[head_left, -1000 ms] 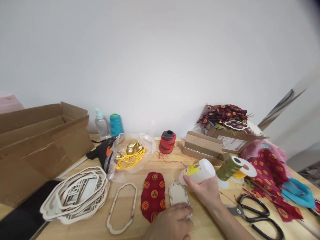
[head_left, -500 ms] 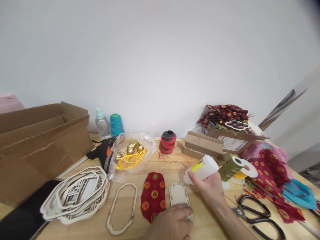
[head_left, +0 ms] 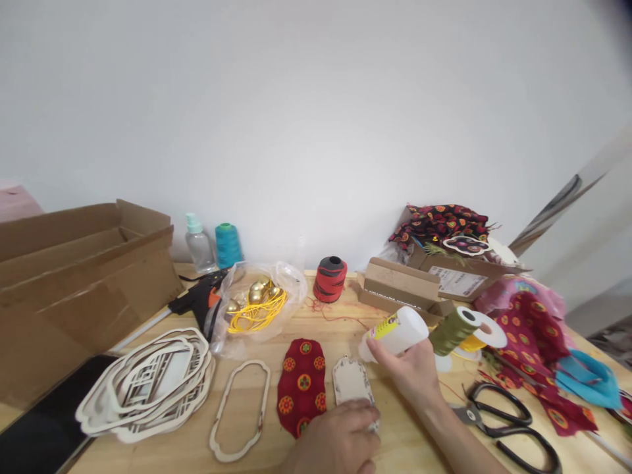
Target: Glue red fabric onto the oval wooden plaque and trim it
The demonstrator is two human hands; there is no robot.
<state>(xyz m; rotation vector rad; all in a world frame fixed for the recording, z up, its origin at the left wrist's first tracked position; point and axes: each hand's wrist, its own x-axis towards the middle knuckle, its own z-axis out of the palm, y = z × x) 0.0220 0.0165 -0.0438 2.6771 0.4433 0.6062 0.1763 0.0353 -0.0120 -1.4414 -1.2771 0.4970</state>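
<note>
My right hand (head_left: 412,372) grips a white glue bottle (head_left: 407,329) with a yellow label, tilted with its base up to the right and its narrow end down to the left. The tip of the bottle is hard to make out. Over the lower end of a small pale wooden plaque (head_left: 351,382) with a patterned edge lies my left hand (head_left: 338,438), fingers together and holding it on the table. To its left are an oval piece of dark red patterned fabric (head_left: 302,388) and a thin wooden frame (head_left: 217,411).
Stacked wooden frames (head_left: 148,388), a glue gun (head_left: 197,299) and a cardboard box (head_left: 89,296) stand left. Behind are a bag of gold bells (head_left: 291,283) and a red thread spool (head_left: 330,280). Black-handled scissors (head_left: 498,428) and an olive spool (head_left: 451,332) lie right.
The view has shifted very slightly. Both hands keep their places, with the bottle still tilted in my right hand and my left hand on the plaque.
</note>
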